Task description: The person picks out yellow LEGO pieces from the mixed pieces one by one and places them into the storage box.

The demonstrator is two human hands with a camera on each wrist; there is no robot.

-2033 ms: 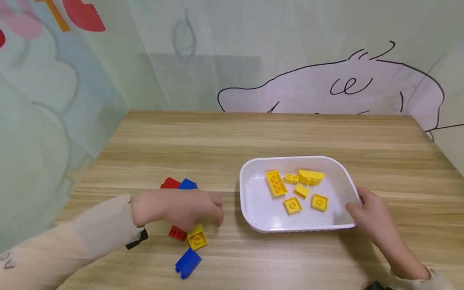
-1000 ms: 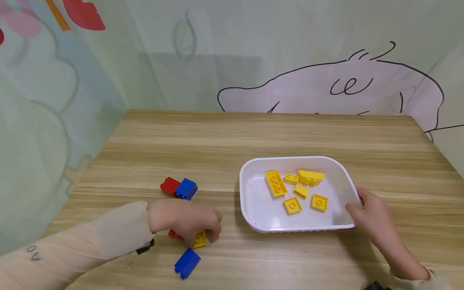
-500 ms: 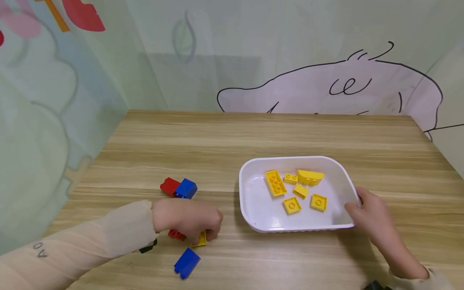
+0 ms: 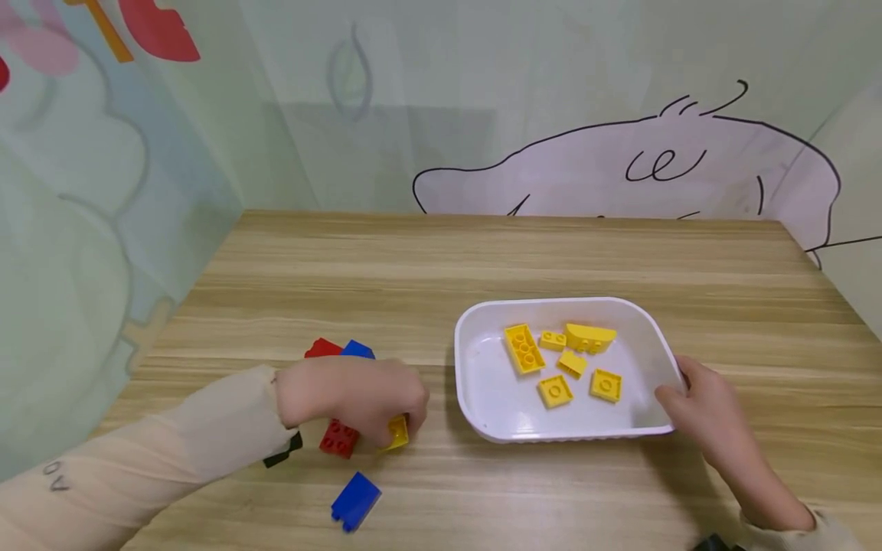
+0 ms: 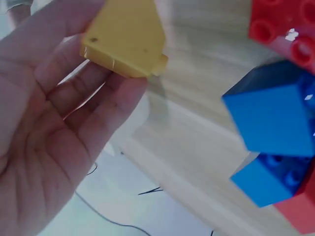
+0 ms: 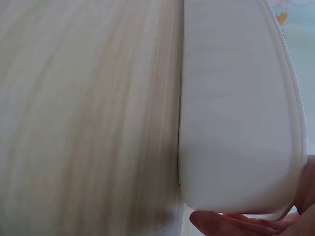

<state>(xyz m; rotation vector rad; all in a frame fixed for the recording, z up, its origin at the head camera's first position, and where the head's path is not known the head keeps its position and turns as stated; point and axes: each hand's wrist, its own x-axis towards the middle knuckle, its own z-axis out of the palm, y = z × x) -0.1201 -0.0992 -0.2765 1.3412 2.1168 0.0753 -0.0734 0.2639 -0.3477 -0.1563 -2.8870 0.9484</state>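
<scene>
My left hand (image 4: 354, 394) pinches a yellow toy brick (image 4: 397, 433) between thumb and fingers. In the left wrist view the yellow brick (image 5: 125, 37) has a slanted outline, with a stud showing at its side. Beside this hand lies a red brick (image 4: 339, 438), studs up. A blue brick (image 4: 355, 501) is nearer the front, and another red brick (image 4: 321, 348) and blue brick (image 4: 358, 350) show partly behind the hand. At the right, my right hand (image 4: 710, 413) grips the end of a white plastic tray (image 4: 475, 413), thumb over its rim.
Inside the tray lie several yellow bricks (image 4: 555, 391), spread over its floor. The wooden table (image 4: 413, 260) reaches back to a wall (image 4: 386, 153) with cartoon drawings. Blue and red bricks (image 5: 275, 118) sit close together in the left wrist view.
My left hand came down onto the yellow brick, took hold of it, and has shifted it slightly right and away. More of the red brick beside it now shows. The right hand stays on the tray.
</scene>
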